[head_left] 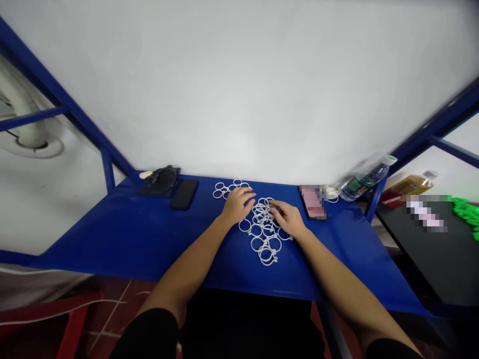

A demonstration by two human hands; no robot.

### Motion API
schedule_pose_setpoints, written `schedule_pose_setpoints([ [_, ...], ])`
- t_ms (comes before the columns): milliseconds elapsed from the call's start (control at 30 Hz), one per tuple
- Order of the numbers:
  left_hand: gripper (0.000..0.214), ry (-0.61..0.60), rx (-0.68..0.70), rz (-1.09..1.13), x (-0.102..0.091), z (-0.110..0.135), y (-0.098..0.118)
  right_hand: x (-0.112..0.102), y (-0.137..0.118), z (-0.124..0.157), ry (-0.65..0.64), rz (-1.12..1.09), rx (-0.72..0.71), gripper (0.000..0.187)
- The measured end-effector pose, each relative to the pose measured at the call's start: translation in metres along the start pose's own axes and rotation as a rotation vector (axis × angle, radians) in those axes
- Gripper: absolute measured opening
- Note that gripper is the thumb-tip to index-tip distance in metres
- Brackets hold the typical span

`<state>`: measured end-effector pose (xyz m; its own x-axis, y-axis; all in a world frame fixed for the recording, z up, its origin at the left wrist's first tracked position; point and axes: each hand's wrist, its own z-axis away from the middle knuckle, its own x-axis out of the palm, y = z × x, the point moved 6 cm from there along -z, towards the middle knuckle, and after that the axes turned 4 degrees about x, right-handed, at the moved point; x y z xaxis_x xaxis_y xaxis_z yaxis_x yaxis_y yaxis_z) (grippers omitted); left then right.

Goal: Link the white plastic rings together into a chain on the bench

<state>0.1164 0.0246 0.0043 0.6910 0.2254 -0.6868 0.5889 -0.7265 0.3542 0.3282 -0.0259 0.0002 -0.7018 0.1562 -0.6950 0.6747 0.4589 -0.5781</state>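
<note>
A loose heap of white rings with small clasps (266, 229) lies in the middle of the blue table. My left hand (236, 205) is over the table at the heap's upper left, fingers stretched out and thumb apart, holding nothing I can see. Behind it, a smaller cluster of white rings (220, 191) is partly covered by that hand. On the heap's right side rests my right hand (289, 218), its fingers bent and apart at the edge of the rings. Whether its fingertips touch a ring is hard to make out.
A dark phone (184, 194) and a black crumpled item (162, 179) lie at the back left. Toward the right are a lit phone (313, 202), a coiled white cable (332, 193) and a leaning plastic bottle (366, 180). Blue frame bars (108, 169) flank the table.
</note>
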Motion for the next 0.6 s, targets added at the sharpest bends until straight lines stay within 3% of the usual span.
schedule_pose_setpoints([
  [133,0.038,-0.144,-0.296,-0.266,-0.002,0.006,-0.049,0.000,0.004,-0.001,0.037,0.004,-0.015,0.029],
  [233,0.042,-0.245,-0.424,-0.387,-0.004,0.014,-0.065,0.001,0.008,-0.001,0.047,-0.014,-0.015,0.027],
  [367,0.035,-0.272,-0.434,-0.443,-0.007,0.014,-0.061,0.000,0.010,-0.001,0.061,-0.020,-0.013,0.026],
  [600,0.020,-0.340,-0.375,-0.283,0.005,0.012,-0.050,0.000,0.004,-0.002,0.046,-0.021,-0.021,0.025],
])
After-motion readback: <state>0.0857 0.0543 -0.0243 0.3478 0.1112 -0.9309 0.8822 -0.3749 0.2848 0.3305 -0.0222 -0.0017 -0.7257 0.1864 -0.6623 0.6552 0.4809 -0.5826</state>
